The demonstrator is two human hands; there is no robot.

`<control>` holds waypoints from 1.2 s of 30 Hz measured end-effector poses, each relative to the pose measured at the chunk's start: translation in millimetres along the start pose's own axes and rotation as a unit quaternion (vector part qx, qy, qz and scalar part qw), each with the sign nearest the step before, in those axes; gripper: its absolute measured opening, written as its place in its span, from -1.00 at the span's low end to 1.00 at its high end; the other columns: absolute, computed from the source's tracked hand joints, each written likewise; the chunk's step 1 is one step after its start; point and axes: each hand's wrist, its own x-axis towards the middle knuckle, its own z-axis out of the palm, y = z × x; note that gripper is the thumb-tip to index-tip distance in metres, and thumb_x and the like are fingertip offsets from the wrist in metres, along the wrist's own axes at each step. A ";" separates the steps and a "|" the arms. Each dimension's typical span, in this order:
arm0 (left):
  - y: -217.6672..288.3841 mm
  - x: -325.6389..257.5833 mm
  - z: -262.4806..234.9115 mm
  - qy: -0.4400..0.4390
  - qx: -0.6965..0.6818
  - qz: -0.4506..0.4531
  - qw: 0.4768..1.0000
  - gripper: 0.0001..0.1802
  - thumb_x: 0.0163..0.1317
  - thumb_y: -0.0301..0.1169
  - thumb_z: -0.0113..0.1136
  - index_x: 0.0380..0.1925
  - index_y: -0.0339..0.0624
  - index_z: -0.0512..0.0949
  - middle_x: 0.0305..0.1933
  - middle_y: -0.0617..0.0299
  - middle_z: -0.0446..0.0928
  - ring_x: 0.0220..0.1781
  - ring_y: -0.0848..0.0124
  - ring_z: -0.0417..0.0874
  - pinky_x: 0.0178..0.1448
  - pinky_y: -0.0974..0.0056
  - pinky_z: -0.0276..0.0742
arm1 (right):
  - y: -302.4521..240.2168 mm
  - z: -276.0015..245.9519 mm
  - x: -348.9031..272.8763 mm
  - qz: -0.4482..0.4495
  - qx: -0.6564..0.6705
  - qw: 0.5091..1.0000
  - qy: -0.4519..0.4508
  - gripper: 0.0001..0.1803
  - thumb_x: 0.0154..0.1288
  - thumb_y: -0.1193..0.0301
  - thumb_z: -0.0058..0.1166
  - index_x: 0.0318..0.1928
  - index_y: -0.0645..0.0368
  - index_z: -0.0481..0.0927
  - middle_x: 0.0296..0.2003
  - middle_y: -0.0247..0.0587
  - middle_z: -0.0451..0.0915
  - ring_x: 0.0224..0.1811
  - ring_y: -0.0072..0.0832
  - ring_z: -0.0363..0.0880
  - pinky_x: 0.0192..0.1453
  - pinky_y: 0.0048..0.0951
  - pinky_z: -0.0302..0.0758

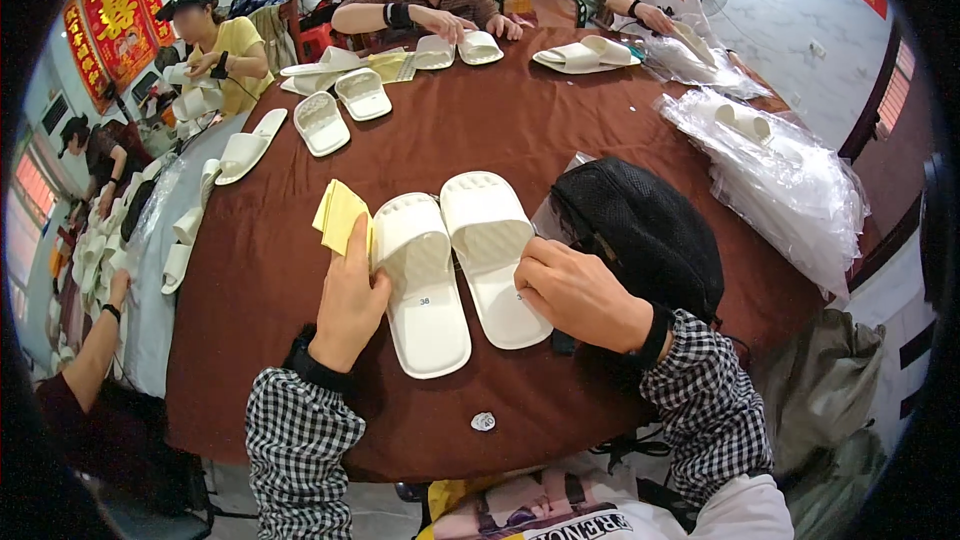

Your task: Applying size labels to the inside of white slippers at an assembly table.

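Note:
A pair of white slide slippers lies side by side before me, toes away: the left slipper (425,325) and the right slipper (487,210). My left hand (350,295) is beside the left slipper, holding a small folded stack of yellow paper (341,214) between its fingers. My right hand (580,290) rests on the right slipper's footbed with fingers curled and pressed together. Whatever sits under those fingertips is hidden. Small dark print shows on the left slipper's footbed, and part of a similar mark peeks out by my right fingertips.
A black mesh bag (640,230) sits beyond my right hand. Clear plastic bags (780,180) lie at the right edge. A crumpled white scrap (483,421) is near the brown tablecloth's (400,440) front. More slippers (321,124) lie at the far left. Several people work around the table.

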 end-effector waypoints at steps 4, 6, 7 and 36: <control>5.9 1.7 -0.8 -0.011 0.005 -0.014 1.000 -0.29 0.12 -0.60 0.03 0.33 -0.45 0.13 0.07 -0.42 0.40 0.02 -0.22 0.53 0.08 -0.02 0.47 | -1.4 1.9 0.9 0.012 -0.043 0.999 -0.004 -0.91 0.18 0.48 0.10 -0.34 0.24 0.50 -0.29 -0.15 0.45 -0.19 -0.24 0.53 -0.13 -0.29 0.53; 5.2 1.6 -0.4 -0.015 -0.007 -0.015 1.000 -0.30 0.13 -0.59 0.03 0.33 -0.45 0.14 0.01 -0.42 0.43 -0.04 -0.21 0.56 0.05 -0.03 0.48 | -1.8 2.6 1.0 0.015 -0.055 0.998 -0.006 -0.90 0.17 0.48 0.10 -0.34 0.24 0.50 -0.30 -0.15 0.46 -0.21 -0.24 0.54 -0.15 -0.29 0.54; 3.7 1.4 -0.3 -0.015 -0.007 -0.016 1.000 -0.30 0.13 -0.59 0.03 0.33 -0.45 0.14 0.01 -0.42 0.43 -0.04 -0.21 0.56 0.05 -0.03 0.48 | -1.6 3.4 1.3 0.011 -0.072 0.997 -0.003 -0.90 0.16 0.48 0.10 -0.35 0.24 0.49 -0.32 -0.14 0.46 -0.24 -0.23 0.54 -0.17 -0.28 0.54; -8.9 -2.7 3.4 0.022 -0.013 0.001 1.000 -0.32 0.10 -0.59 0.07 0.30 -0.42 0.23 -0.09 -0.35 0.52 -0.04 -0.13 0.59 0.06 0.07 0.49 | -73.2 5.4 -5.2 -0.172 0.138 0.942 -0.253 -0.69 0.04 0.46 0.16 -0.25 0.42 0.42 -0.24 -0.04 0.36 -0.18 -0.22 0.51 -0.21 -0.31 0.59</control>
